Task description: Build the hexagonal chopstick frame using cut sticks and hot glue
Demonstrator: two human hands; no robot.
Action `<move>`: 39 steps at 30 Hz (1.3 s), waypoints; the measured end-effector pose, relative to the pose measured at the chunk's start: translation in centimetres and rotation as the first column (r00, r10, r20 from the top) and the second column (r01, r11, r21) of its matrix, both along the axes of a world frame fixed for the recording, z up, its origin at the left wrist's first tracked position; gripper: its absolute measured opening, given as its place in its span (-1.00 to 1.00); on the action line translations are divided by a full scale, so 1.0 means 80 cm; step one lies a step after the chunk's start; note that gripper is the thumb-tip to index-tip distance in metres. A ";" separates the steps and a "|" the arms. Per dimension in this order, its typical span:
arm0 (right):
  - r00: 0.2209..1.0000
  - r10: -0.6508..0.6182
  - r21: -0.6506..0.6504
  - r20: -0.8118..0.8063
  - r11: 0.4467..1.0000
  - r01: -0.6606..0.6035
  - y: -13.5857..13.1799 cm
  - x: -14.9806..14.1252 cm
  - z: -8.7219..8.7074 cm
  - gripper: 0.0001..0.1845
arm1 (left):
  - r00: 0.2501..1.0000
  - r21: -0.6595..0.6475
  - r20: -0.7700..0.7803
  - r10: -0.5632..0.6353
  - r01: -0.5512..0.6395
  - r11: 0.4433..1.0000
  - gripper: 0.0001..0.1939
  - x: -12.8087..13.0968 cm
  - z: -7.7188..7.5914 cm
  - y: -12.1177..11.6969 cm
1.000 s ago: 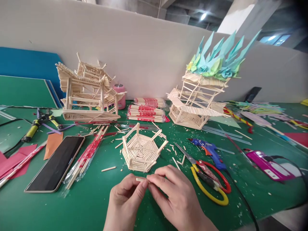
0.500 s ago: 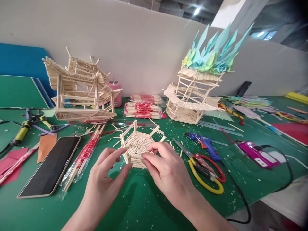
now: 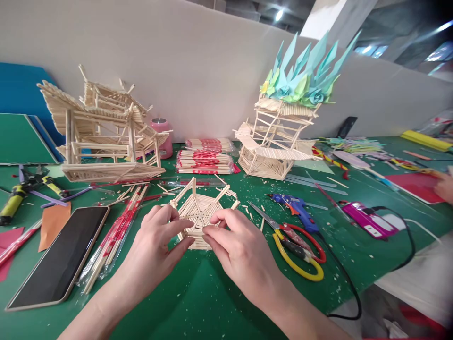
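Observation:
A small hexagonal basket of wooden sticks lies on the green table just beyond my hands. My left hand rests against its left near edge, fingers curled with the tips on the rim. My right hand pinches a short stick and holds it against the basket's near rim. Both wrists come in from the bottom of the view.
Two tall stick models stand at the back, the right one topped with folded paper. Packs of chopsticks, a phone, yellow-red scissors, a blue glue gun, pliers and another person's hand surround the spot.
Both hands moved forward from near my body to the hexagonal basket. The right hand brought the short stick to the basket's near rim and the left hand closed onto its left edge.

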State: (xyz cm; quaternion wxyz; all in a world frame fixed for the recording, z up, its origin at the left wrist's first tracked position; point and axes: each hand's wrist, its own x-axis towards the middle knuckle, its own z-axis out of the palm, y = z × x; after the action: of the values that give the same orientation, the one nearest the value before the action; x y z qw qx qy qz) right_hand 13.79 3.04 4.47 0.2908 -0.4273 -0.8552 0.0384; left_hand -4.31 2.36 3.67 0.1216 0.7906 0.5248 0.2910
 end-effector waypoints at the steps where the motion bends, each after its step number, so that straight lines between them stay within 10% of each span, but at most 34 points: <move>1: 1.000 -0.001 0.000 0.005 1.000 0.001 0.001 0.000 0.000 -0.80 | 1.000 -0.005 0.004 -0.012 0.012 1.000 -0.79 0.000 0.000 0.001; 39: 0.993 0.020 -0.168 -0.113 0.985 -0.039 0.004 0.012 -0.004 -0.76 | 0.990 0.020 0.105 -0.091 0.089 0.996 -0.85 0.001 -0.006 0.006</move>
State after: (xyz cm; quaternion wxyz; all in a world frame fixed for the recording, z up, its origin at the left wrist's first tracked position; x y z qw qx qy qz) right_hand 14.75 3.36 4.17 0.2997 -0.4351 -0.8375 0.1390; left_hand -4.25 2.81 3.15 0.1563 0.7978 0.4794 0.3306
